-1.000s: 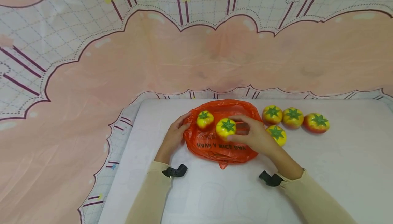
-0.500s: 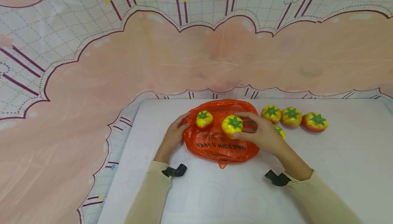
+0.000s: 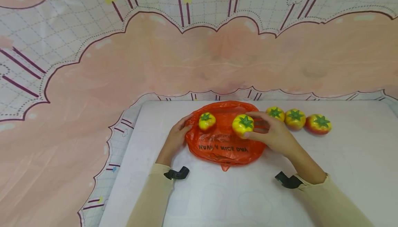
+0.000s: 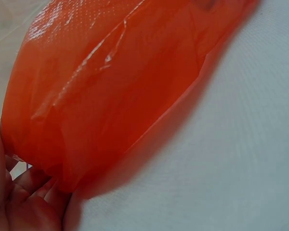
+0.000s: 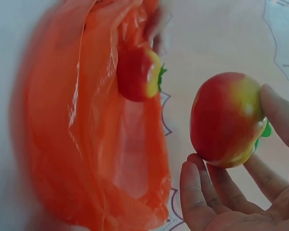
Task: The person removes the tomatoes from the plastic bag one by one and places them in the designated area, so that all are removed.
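Note:
A red plastic bag (image 3: 214, 157) with printed lettering lies spread on the white table. At its left edge my left hand (image 3: 178, 135) pinches the plastic between thumb and fingers; the gathered film (image 4: 106, 96) shows in the left wrist view. My right hand (image 3: 273, 133) holds a red-and-yellow artificial tomato (image 3: 242, 126) with a green leaf top, over the bag's right part. In the right wrist view, thumb and fingertips grip this tomato (image 5: 226, 120) from opposite sides. Another tomato (image 3: 206, 121) sits inside the bag, near its left side.
Beyond the right hand, several similar tomatoes stand in a row at the back: one (image 3: 275, 112) partly covered by the hand, a middle one (image 3: 295, 119) and a redder one (image 3: 319, 124). A patterned pink-and-white cloth (image 3: 199, 61) hangs behind the table (image 3: 217, 199).
My right hand has moved right with the tomato, from the bag's middle to its right side. It now hides the front loose tomato. The left hand has stayed put.

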The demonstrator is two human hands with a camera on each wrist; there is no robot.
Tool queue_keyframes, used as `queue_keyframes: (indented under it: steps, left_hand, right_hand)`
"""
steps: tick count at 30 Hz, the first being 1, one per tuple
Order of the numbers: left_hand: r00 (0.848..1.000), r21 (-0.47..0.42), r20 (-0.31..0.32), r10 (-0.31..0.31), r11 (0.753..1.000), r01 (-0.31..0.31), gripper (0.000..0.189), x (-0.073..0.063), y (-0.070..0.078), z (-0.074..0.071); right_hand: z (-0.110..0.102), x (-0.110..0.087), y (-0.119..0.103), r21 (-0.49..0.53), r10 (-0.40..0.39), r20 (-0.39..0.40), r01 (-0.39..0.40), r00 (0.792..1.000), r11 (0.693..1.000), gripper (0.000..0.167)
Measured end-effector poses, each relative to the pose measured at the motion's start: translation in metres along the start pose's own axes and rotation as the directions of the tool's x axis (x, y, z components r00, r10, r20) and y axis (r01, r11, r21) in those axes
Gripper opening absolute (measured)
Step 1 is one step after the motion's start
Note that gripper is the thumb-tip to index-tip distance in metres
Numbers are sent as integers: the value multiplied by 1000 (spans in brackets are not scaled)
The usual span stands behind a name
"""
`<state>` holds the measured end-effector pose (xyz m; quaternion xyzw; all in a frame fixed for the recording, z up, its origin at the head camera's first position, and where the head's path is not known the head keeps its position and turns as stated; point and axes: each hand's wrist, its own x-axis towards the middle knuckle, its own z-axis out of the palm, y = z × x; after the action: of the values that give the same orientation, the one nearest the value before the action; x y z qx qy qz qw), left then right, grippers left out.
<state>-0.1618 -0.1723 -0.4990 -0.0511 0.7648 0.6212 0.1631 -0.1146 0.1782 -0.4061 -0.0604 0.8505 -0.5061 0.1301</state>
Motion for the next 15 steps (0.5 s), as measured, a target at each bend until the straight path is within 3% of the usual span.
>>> queue_keyframes:
  steps: [15]
  left_hand:
    - [1000,16,-10,-4,1000,4,43,-1,-1,0]
  right_hand:
    - [-30,-23,11,-79,72,-67,-78,995,994,74]
